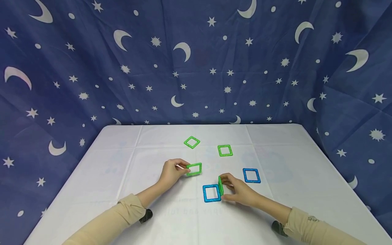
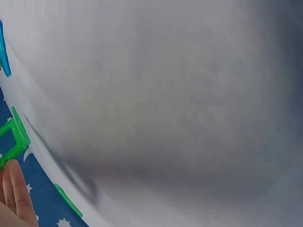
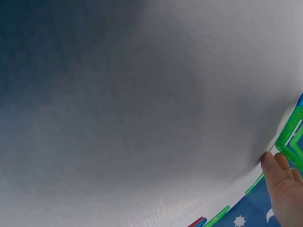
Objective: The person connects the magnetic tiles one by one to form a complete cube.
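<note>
My left hand pinches a green square frame tile by its left side, holding it tilted up near the middle of the table. My right hand grips a second green square tile, which stands on edge along the right side of a blue square tile lying flat. In the left wrist view, the left hand and its green tile show at the left edge. In the right wrist view, the fingers of the right hand are beside the upright green tile.
Two green square tiles lie flat farther back, one turned like a diamond and one right of it. Another blue square tile lies right of the right hand. The white-covered table meets a blue star-patterned cloth behind.
</note>
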Demonstrator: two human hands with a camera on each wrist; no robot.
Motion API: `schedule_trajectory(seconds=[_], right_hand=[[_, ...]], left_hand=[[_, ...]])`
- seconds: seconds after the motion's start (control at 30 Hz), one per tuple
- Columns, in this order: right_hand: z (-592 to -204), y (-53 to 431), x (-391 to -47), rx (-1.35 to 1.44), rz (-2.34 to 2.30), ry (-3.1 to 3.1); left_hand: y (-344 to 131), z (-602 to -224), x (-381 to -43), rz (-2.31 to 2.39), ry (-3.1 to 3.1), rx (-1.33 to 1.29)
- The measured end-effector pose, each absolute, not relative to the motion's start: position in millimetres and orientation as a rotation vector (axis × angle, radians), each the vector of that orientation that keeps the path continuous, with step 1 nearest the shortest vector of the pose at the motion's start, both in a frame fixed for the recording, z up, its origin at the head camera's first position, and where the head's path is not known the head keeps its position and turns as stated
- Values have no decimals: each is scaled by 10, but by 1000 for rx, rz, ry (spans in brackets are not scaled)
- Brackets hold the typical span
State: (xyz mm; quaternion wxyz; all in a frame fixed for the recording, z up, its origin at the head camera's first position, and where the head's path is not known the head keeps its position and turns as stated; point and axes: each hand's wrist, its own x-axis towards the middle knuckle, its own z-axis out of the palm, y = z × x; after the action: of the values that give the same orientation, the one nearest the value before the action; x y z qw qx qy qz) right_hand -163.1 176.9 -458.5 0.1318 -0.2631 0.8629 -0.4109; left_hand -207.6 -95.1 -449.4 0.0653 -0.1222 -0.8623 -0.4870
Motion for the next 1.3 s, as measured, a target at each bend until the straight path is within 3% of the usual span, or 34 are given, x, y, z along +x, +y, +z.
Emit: schedule_trajectory(seconds=[1.3], right_hand=[[-4577, 1769, -1661, -782, -1179, 2502]], left_hand=[[-653, -4570, -1958, -1604, -2635, -652]])
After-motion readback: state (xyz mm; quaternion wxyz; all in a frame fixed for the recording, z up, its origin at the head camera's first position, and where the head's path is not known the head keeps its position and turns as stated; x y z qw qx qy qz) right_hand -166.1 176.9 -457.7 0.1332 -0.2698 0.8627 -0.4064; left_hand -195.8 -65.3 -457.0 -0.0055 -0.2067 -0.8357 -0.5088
